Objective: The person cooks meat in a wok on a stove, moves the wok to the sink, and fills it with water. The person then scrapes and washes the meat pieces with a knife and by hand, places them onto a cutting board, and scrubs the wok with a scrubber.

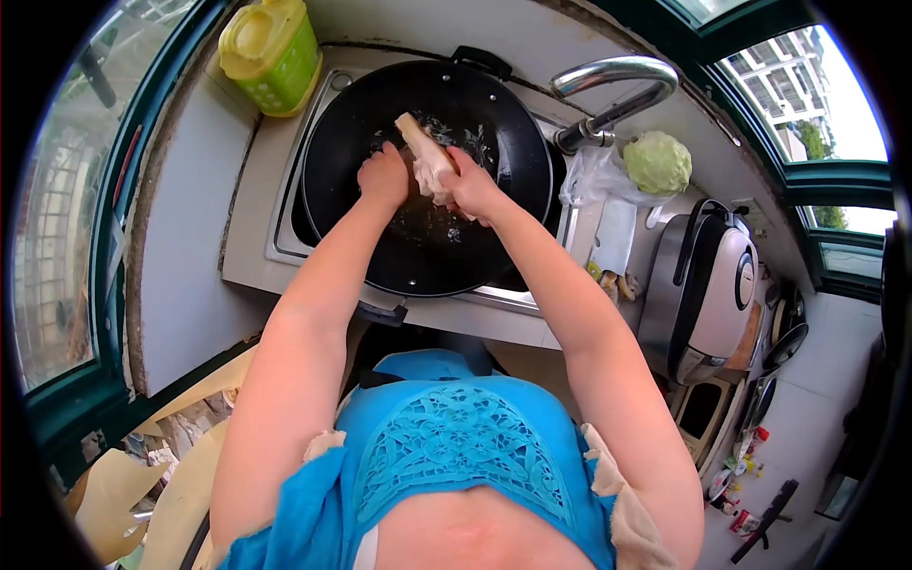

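Observation:
A large black wok point(332, 142) with some water in it rests over the sink point(285, 228). Above the water, my right hand point(467, 188) is closed round a pale piece of meat point(427, 161), which is held at a slant with its narrow end toward the upper left. My left hand point(384, 177) is just left of the meat, inside the wok, with its fingers curled together. What those fingers hold, if anything, is hidden.
The chrome faucet point(617, 71) arches at the wok's upper right. Beyond it are a cabbage point(657, 163), a plastic bag point(591, 173), a cleaver point(614, 237) and a rice cooker point(708, 294). A green-yellow container point(274, 62) stands at the upper left.

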A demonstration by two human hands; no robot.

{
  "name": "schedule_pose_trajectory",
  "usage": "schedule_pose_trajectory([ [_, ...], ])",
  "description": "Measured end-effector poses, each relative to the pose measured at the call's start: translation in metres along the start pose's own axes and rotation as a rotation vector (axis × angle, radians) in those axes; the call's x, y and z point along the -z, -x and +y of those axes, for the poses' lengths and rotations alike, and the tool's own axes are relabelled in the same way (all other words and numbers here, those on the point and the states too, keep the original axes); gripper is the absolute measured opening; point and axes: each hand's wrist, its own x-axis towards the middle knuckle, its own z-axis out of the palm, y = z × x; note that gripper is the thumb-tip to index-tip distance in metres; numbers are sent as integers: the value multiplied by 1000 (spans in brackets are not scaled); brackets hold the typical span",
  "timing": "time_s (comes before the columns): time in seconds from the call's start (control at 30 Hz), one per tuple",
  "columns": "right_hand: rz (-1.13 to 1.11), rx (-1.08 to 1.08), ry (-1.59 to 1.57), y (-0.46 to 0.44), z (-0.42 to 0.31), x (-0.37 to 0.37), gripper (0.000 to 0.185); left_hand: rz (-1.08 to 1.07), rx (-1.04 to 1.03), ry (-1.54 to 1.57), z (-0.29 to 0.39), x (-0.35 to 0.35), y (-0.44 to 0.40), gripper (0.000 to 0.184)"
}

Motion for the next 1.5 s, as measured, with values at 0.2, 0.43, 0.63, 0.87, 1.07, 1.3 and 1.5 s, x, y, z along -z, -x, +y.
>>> schedule_pose_trajectory([
  [0.2, 264, 253, 654, 0, 12, 18, 52, -258, 47, 115, -1, 43, 5, 38],
  [0.43, 99, 257, 900, 29, 26, -28, 43, -516, 392, 1361, -28, 71, 18, 27],
  [0.63, 240, 303, 523, -25, 25, -10, 30, -514, 503, 1925, -26, 83, 35, 42],
  [0.87, 627, 11, 137, -94, 49, -2, 31, -440, 393, 1867, -20, 62, 43, 36],
  [1.07, -160, 227, -1032, -26, 0, -30, 36, -320, 320, 1762, -2, 40, 43, 29],
  [1.3, 232, 640, 244, -47, -12, -33, 22, -430, 146, 1724, 32, 44, 56, 47],
  [1.5, 336, -29, -95, -52, 11, -36, 69, 29, -271, 950, 40, 14, 57, 60],
])
